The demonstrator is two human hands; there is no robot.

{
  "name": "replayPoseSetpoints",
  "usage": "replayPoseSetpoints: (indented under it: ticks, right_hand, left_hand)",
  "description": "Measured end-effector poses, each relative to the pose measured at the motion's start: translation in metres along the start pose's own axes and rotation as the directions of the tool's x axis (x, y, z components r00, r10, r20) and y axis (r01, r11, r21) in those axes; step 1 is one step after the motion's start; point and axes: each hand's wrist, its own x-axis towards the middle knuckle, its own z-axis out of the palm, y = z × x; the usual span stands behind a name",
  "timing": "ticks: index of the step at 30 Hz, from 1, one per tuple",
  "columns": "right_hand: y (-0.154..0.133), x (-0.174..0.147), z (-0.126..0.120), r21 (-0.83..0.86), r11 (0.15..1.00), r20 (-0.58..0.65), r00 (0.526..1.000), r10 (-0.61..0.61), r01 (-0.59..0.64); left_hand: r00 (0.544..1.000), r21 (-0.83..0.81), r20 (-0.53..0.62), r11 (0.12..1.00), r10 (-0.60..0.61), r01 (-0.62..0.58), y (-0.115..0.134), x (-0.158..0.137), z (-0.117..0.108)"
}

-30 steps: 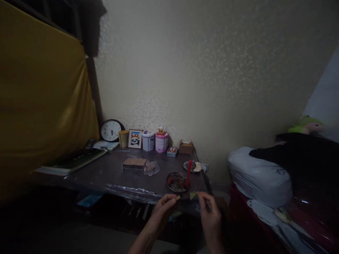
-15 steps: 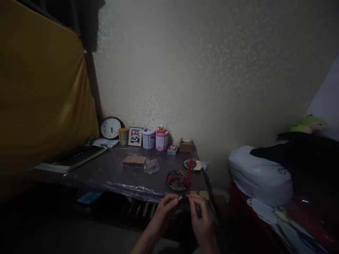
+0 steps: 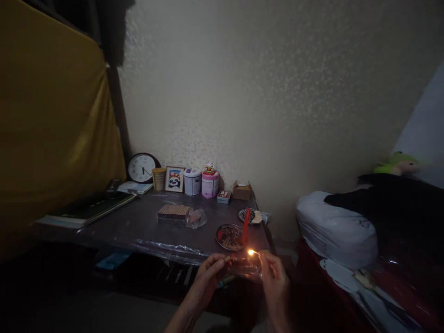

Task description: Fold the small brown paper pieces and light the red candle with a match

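In my right hand (image 3: 274, 274) a burning match (image 3: 255, 252) is pinched between thumb and fingers, its bright flame pointing left. My left hand (image 3: 208, 274) grips a small matchbox (image 3: 227, 259), mostly hidden by the fingers. Both hands are in front of the table's near edge, a short gap apart. Just beyond the flame stands a red candle (image 3: 246, 225), upright at the right side of a round metal plate (image 3: 217, 239) strewn with dark and light bits. The candle's top shows no flame.
On the table (image 3: 145, 222) lie a stack of small boxes (image 3: 173, 212), crumpled clear plastic (image 3: 197, 218) and a second plate (image 3: 242, 214) with pale sticks (image 3: 257, 217). Behind are a clock (image 3: 142, 168), framed panda picture (image 3: 174, 179), canisters (image 3: 210, 185) and an open carton (image 3: 242, 190). A white bag (image 3: 336, 231) sits right.
The match in my right hand has caught fire. My right hand has moved right, away from the matchbox, widening the gap between the hands. The view has shifted slightly.
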Motion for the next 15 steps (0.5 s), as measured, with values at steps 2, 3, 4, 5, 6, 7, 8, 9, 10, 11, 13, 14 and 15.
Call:
replayPoseSetpoints:
  ticks: [2,3,4,5,6,7,8,9,10,11,13,14,15]
  right_hand:
    - [-0.004,-0.001,-0.001,0.009,1.000,-0.003,1.000,0.018,-0.018]
    - [-0.007,-0.001,0.000,0.022,0.999,-0.002,1.000,0.029,-0.029]
    - [-0.009,-0.002,0.000,0.036,0.999,-0.001,0.999,0.036,-0.036]
    - [-0.012,-0.003,0.000,0.049,0.998,0.000,0.999,0.045,-0.045]
    - [-0.014,-0.003,0.000,0.061,0.997,-0.001,0.998,0.056,-0.056]
    - [-0.016,-0.003,0.000,0.076,0.995,0.001,0.997,0.072,-0.072]
    - [-0.018,-0.003,0.000,0.089,0.992,0.001,0.996,0.089,-0.089]
    - [-0.019,-0.003,-0.001,0.098,0.989,-0.002,0.994,0.107,-0.107]
    - [-0.020,-0.002,-0.003,0.109,0.987,-0.003,0.992,0.123,-0.122]
    - [-0.021,-0.001,-0.004,0.116,0.984,-0.007,0.990,0.140,-0.138]
    - [-0.019,0.001,-0.008,0.112,0.977,-0.005,0.983,0.186,-0.184]
    - [-0.017,0.002,-0.010,0.108,0.971,-0.007,0.977,0.215,-0.213]
    - [-0.015,0.002,-0.011,0.124,0.964,-0.009,0.972,0.236,-0.233]
  left_hand:
    - [1.000,0.022,0.006,1.000,0.013,-0.013,0.001,-0.003,0.002]
    - [1.000,0.029,0.010,0.999,0.017,-0.018,0.002,-0.005,0.003]
    - [1.000,0.031,0.013,0.999,0.019,-0.019,0.002,-0.006,0.005]
    - [1.000,0.030,0.014,0.999,0.018,-0.019,0.002,-0.006,0.005]
    - [1.000,0.025,0.014,1.000,0.016,-0.016,0.002,-0.007,0.005]
    - [1.000,0.018,0.010,1.000,0.016,-0.016,0.002,-0.006,0.005]
    - [1.000,0.012,0.004,1.000,0.017,-0.018,0.002,-0.006,0.004]
    - [1.000,0.008,-0.006,1.000,0.021,-0.021,0.002,-0.005,0.002]
    - [0.999,0.005,-0.021,1.000,0.028,-0.028,0.002,-0.005,0.000]
    - [0.999,0.006,-0.038,0.999,0.035,-0.035,0.002,-0.004,-0.002]
    - [0.997,0.007,-0.060,0.999,0.045,-0.045,0.003,-0.005,-0.005]
    - [0.997,0.003,-0.069,0.999,0.047,-0.047,0.004,-0.005,-0.005]
    - [0.996,-0.003,-0.075,0.999,0.049,-0.049,0.005,-0.006,-0.006]
